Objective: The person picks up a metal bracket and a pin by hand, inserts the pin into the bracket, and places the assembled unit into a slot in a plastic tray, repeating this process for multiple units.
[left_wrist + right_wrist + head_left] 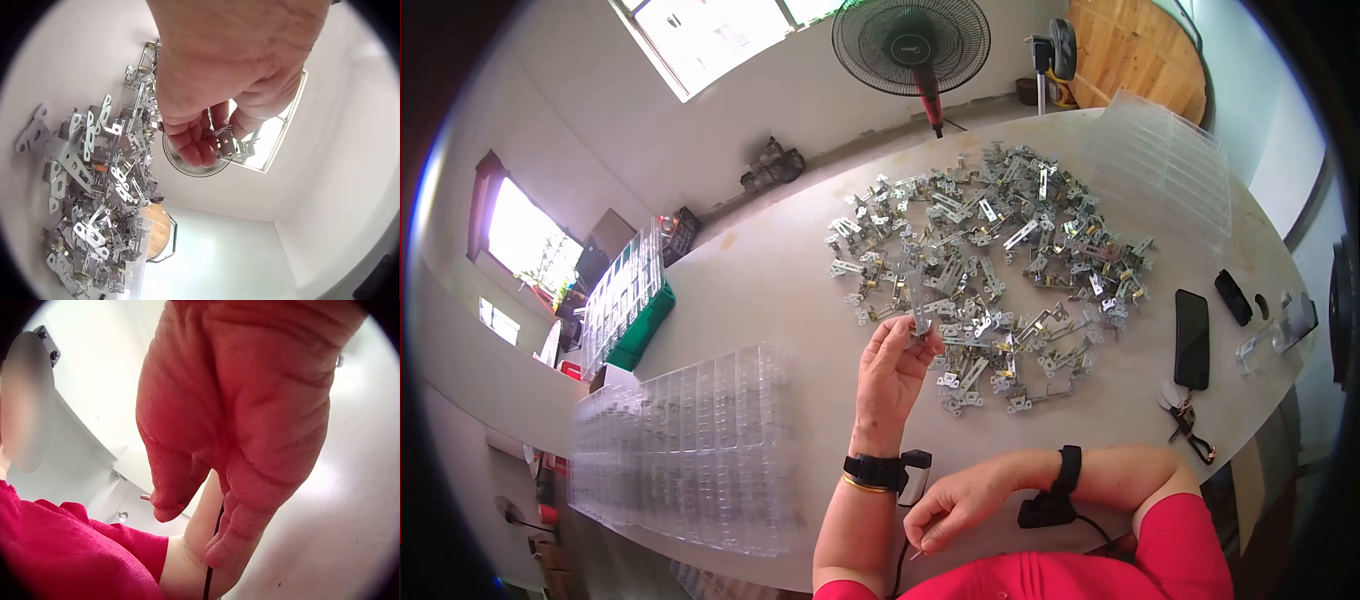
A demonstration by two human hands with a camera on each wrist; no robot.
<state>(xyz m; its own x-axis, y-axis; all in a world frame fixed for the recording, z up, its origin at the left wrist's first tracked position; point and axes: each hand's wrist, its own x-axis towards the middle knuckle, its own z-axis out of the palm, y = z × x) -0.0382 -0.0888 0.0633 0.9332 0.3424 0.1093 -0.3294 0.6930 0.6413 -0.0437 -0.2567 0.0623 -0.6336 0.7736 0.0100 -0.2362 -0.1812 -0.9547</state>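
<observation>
**Silver Bracket Raised Over Table**

We see one silvery metal bracket with small projecting tabs, pinched in the left hand above the table, near one heap of metal parts too jumbled to count. The right hand pinches one thin piece.

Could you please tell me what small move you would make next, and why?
I would probably bring the left hand down toward the right hand, so that both can work together. The left pinches a metal piece beside the pile of metal parts, while the right holds a small slender item nearer the body, apart from that piece.
</observation>
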